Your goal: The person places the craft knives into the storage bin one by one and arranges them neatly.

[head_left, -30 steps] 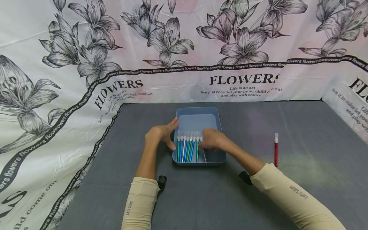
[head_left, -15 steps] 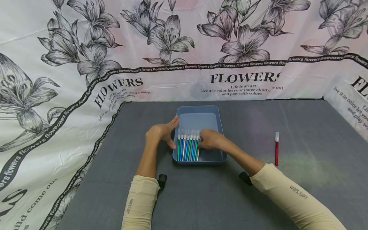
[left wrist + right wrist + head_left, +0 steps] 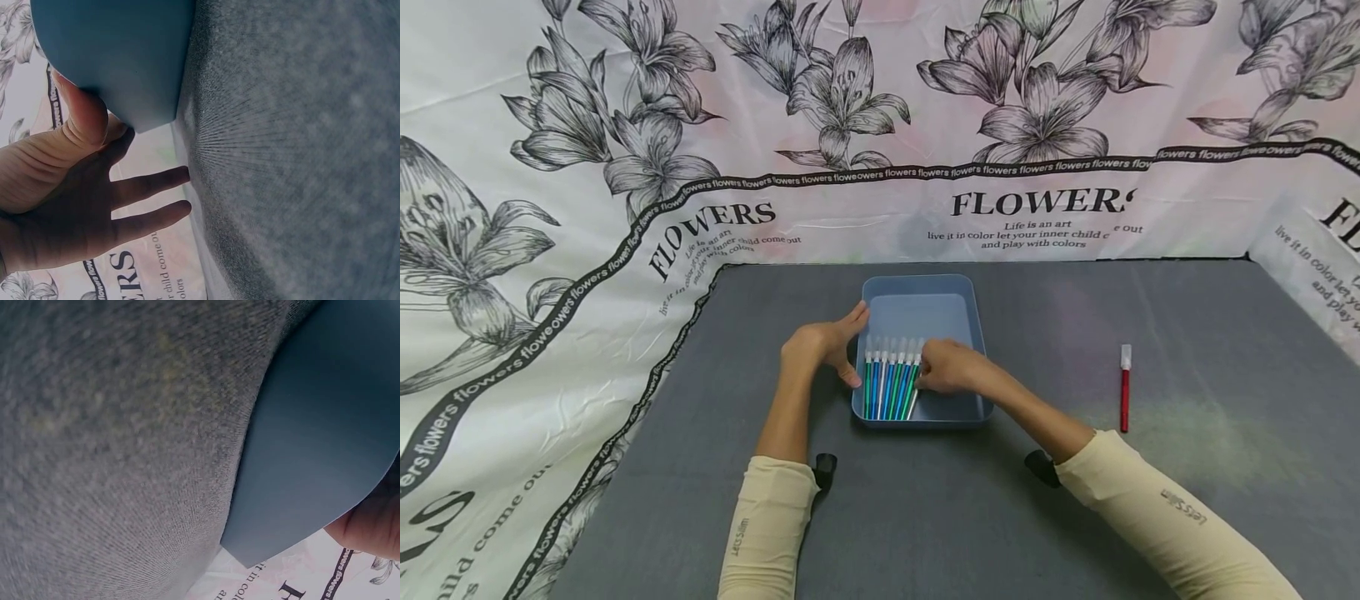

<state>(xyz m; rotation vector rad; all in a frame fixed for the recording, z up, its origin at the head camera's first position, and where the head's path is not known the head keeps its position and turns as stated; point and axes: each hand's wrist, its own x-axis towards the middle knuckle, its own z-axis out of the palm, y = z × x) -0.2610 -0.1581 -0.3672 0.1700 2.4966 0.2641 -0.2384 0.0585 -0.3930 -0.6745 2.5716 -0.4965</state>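
In the head view, a blue-grey tray (image 3: pixel 921 312) lies on the table. Several slim pens with clear caps, green, blue and silver, stand side by side in its near left part (image 3: pixel 891 387). My right hand (image 3: pixel 953 365) reaches into the tray and pinches a silver pen (image 3: pixel 913 406) at the row's right end; its upper part is hidden behind the fingers. At the tray's left side, my left hand (image 3: pixel 823 346) touches the wall with thumb and index finger. In the left wrist view its other fingers (image 3: pixel 150 187) extend straight, apart from the tray.
A red pen with a clear cap (image 3: pixel 1125 387) lies on the grey tabletop (image 3: pixel 925 517) to the right of the tray. Behind the table hangs a cloth (image 3: pixel 857 217) printed with flowers and lettering.
My right hand has shifted slightly left, bringing the silver pen from apart on the right up against the row, where it now leans. My left hand stays at the tray's side.
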